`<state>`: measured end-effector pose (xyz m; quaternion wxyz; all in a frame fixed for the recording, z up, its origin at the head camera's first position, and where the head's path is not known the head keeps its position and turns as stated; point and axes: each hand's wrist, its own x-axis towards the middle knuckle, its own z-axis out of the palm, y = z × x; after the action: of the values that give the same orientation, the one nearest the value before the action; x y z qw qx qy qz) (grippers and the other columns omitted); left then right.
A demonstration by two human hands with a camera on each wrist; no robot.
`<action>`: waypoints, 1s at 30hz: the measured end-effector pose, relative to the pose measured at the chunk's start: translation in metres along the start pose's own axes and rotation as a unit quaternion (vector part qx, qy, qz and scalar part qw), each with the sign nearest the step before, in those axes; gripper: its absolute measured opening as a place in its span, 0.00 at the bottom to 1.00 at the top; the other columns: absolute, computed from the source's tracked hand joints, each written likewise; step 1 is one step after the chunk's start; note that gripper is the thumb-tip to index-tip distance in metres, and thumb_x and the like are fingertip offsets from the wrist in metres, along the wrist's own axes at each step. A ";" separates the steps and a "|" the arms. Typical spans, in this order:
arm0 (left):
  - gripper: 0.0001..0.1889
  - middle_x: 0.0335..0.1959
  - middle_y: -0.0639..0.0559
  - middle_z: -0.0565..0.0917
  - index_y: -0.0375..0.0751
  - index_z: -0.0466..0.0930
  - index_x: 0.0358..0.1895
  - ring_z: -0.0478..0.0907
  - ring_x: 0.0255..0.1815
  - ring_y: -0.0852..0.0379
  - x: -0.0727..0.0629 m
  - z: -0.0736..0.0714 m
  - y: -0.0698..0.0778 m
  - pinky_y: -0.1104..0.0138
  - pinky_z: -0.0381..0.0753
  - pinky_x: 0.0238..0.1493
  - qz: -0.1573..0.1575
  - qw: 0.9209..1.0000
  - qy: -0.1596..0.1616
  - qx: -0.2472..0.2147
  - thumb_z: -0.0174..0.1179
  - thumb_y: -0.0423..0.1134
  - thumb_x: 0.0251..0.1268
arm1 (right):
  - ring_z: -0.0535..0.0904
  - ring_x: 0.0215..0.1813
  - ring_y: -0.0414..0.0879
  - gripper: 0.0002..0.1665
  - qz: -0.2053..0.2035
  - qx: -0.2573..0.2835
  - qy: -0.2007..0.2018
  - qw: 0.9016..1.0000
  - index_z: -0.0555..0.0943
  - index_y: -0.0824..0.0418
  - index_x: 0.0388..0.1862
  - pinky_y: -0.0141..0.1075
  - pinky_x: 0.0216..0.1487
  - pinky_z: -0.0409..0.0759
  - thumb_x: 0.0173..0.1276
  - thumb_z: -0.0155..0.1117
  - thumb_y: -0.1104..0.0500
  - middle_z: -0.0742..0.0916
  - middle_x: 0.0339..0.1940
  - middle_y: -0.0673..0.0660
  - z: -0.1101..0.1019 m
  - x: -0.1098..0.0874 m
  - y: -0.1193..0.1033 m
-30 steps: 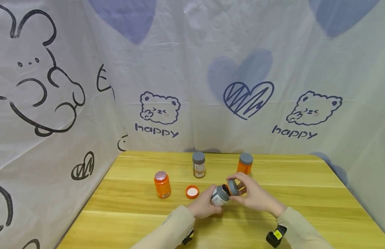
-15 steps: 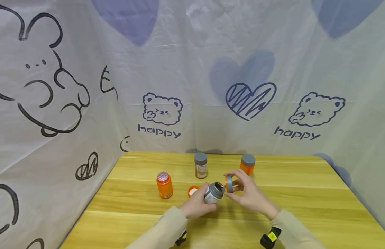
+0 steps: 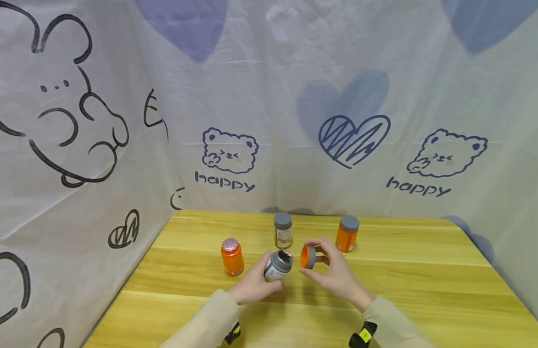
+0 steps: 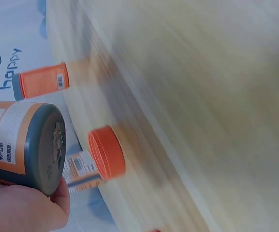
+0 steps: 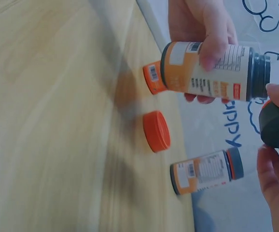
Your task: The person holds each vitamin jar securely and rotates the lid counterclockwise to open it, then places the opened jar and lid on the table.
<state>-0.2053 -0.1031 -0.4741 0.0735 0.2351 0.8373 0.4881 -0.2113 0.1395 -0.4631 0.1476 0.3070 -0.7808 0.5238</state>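
Observation:
My left hand (image 3: 253, 282) grips a grey-and-white pill bottle (image 3: 276, 268), tilted with its uncovered mouth facing up and to the right. In the right wrist view the label of this bottle (image 5: 233, 72) shows orange and white bands. Just right of the mouth, my right hand (image 3: 338, 278) pinches a grey screw cap (image 3: 311, 257) by its rim, its orange inside turned toward the bottle. Cap and bottle are apart. An orange cap (image 5: 156, 131) lies on the table below them; the left hand and bottle hide it in the head view.
An orange bottle (image 3: 232, 258) with a foil-sealed top and no cap stands at the left. Behind the hands stand a capped grey-lidded bottle (image 3: 283, 232) and, farther right, an orange bottle (image 3: 347, 237) with a grey lid. A printed cloth (image 3: 286, 96) hangs behind the wooden table (image 3: 425, 280).
The grey cap has come away from the bottle mouth and turned its orange inside to the left. Both hands have moved left, and the left hand now covers the orange cap.

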 end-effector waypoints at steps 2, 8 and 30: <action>0.27 0.54 0.44 0.81 0.43 0.66 0.63 0.77 0.52 0.53 -0.006 -0.006 0.000 0.60 0.77 0.54 0.000 1.000 0.004 -0.005 0.64 0.37 0.60 | 0.82 0.51 0.47 0.33 -0.005 -0.005 0.009 1.000 0.76 0.62 0.58 0.36 0.50 0.85 0.53 0.80 0.66 0.83 0.51 0.61 0.005 0.000 0.001; 0.29 0.58 0.43 0.80 0.43 0.67 0.66 0.76 0.55 0.52 -0.023 -0.020 -0.003 0.59 0.76 0.56 -0.011 0.999 0.023 -0.021 0.66 0.37 0.62 | 0.82 0.49 0.51 0.31 0.002 -0.046 0.031 0.998 0.77 0.64 0.53 0.35 0.49 0.84 0.51 0.82 0.62 0.86 0.48 0.57 0.016 -0.001 0.000; 0.33 0.61 0.43 0.76 0.45 0.72 0.65 0.76 0.60 0.49 -0.060 -0.051 -0.029 0.54 0.79 0.62 -0.048 0.991 0.107 -0.062 0.75 0.39 0.55 | 0.85 0.49 0.48 0.32 0.015 -0.046 0.020 0.999 0.78 0.62 0.55 0.38 0.52 0.84 0.52 0.82 0.62 0.87 0.50 0.56 0.076 -0.010 -0.004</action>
<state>-0.1800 -0.1830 -0.4788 0.0212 0.1358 0.8188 0.5574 -0.1946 0.0727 -0.4969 0.1689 0.2774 -0.8057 0.4953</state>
